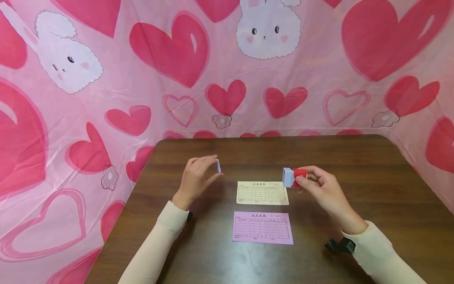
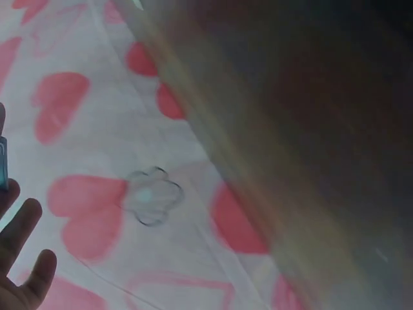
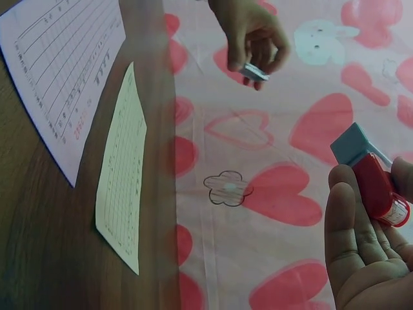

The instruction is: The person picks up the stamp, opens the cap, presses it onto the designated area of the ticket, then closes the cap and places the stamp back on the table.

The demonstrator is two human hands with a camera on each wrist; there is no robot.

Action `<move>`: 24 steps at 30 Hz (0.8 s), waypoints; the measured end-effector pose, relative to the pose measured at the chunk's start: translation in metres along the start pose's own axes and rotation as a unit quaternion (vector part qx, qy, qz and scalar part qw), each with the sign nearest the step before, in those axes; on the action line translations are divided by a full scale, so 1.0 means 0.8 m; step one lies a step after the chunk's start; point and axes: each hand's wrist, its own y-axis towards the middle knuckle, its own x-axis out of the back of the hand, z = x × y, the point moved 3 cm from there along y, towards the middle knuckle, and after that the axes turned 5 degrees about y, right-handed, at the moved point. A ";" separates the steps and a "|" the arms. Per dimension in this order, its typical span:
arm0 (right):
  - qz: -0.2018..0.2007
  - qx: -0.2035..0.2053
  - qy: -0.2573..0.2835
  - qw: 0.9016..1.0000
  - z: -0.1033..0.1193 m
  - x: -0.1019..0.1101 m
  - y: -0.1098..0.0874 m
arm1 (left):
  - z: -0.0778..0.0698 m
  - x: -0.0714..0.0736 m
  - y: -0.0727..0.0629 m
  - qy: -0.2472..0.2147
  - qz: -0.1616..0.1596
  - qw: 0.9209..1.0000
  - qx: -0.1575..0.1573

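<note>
My right hand (image 1: 325, 190) holds a red self-inking stamp (image 1: 300, 173) with a pale blue-grey base, pinched between thumb and fingers above the table. The base points left in the head view; the right wrist view shows the red stamp (image 3: 374, 186) closer. Raised above the table on the other side, my left hand (image 1: 196, 178) pinches a small, thin pale blue piece, perhaps the stamp's cap (image 1: 218, 166). In the left wrist view, only some fingers (image 2: 24, 226) and an edge of that piece show. Below and between the hands lies a yellow printed form (image 1: 261, 194), with a purple form (image 1: 263, 228) nearer me.
Both forms lie flat on a dark brown wooden table (image 1: 198, 256). A pink cloth (image 1: 248, 79) with hearts and rabbits hangs behind the table and along its sides. Dark wrist straps show at both cuffs.
</note>
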 end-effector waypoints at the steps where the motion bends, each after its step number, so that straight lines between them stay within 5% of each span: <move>1: 0.000 0.000 -0.002 1.000 -0.001 0.001 -0.001 | 0.005 0.000 -0.003 0.007 0.010 1.000 0.006; 8: 0.000 0.002 -0.012 1.000 -0.004 0.004 -0.003 | 0.027 -0.002 -0.020 0.026 0.112 0.992 0.041; 13: 0.000 -0.007 -0.015 1.000 -0.005 0.004 -0.005 | 0.031 -0.007 -0.026 0.037 0.205 0.976 0.068; 24: 0.007 -0.010 -0.012 1.000 -0.011 0.005 -0.007 | 0.037 -0.019 -0.033 0.054 0.331 0.936 0.109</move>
